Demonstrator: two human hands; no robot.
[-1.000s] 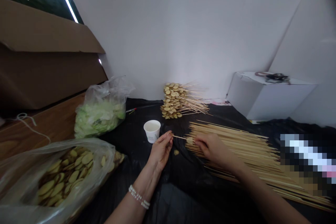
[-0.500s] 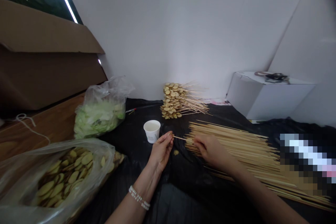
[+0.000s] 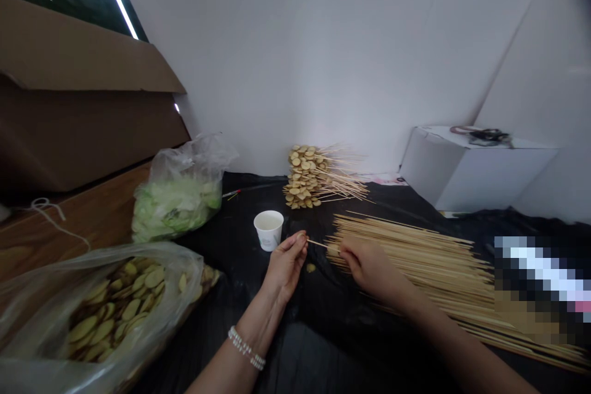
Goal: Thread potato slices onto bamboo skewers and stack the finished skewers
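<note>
Black sheeting lies before a pale wall. Left hand, fingertips pinched together on a thin stick; right hand, fingers curled closed along it.

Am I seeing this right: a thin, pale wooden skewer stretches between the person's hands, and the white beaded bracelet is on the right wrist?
Not quite: the head view shows the white beaded bracelet on the left wrist. The thin, pale wooden skewer does stretch between the left hand and the right hand.
</note>
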